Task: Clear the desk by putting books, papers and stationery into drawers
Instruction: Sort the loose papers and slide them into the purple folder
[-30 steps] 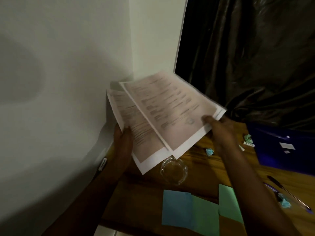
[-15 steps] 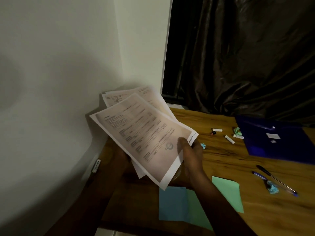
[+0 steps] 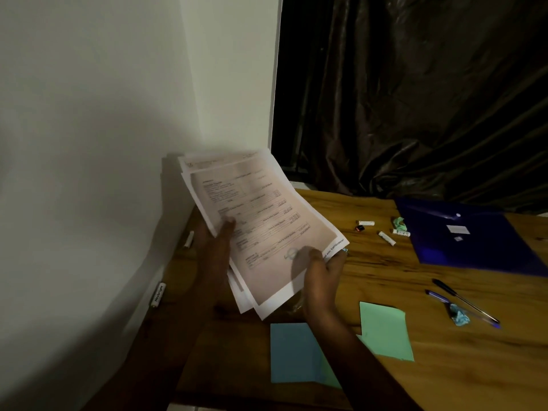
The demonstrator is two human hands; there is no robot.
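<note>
The left hand [image 3: 216,253] and right hand [image 3: 321,272] pinch papers [image 3: 261,215] above the desk [image 3: 385,277], apparently squaring them; stowing next needs a drawer, none visible

a dark shiny curtain [image 3: 415,99] hangs at the back. a pale wall [image 3: 89,143] is on the left. three small white batteries [image 3: 386,237] lie near a crumpled green scrap [image 3: 398,223]. another battery [image 3: 157,295] lies by the wall.
</note>
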